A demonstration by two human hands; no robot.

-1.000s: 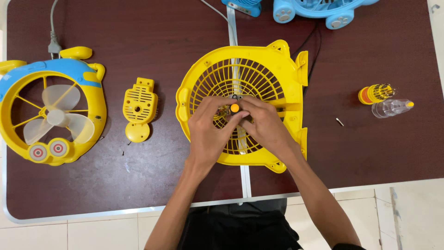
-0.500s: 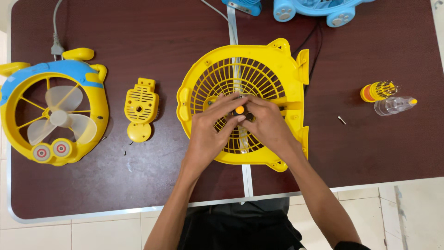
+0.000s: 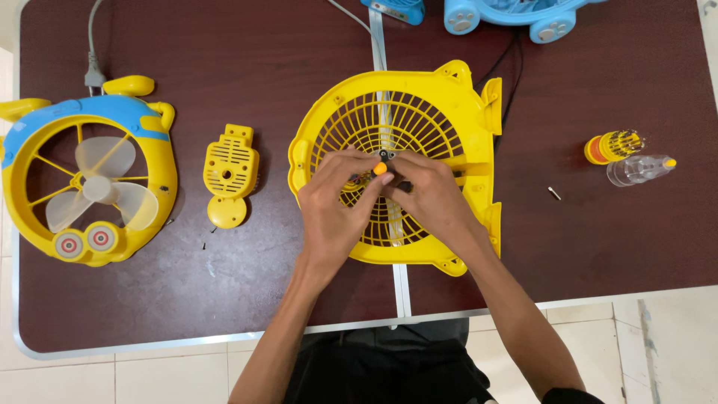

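Watching both hands meet at hub of yellow fan grille point(image 3: 449, 112) | left hand point(image 3: 333, 206) and right hand point(image 3: 430, 198) pinched around orange-tipped screwdriver point(image 3: 380, 169), upright | I judge both equally near.

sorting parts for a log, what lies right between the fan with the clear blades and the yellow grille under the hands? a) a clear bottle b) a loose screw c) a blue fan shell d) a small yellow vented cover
d: the small yellow vented cover lies alone on the table, between the fan with clear blades and the yellow grille.
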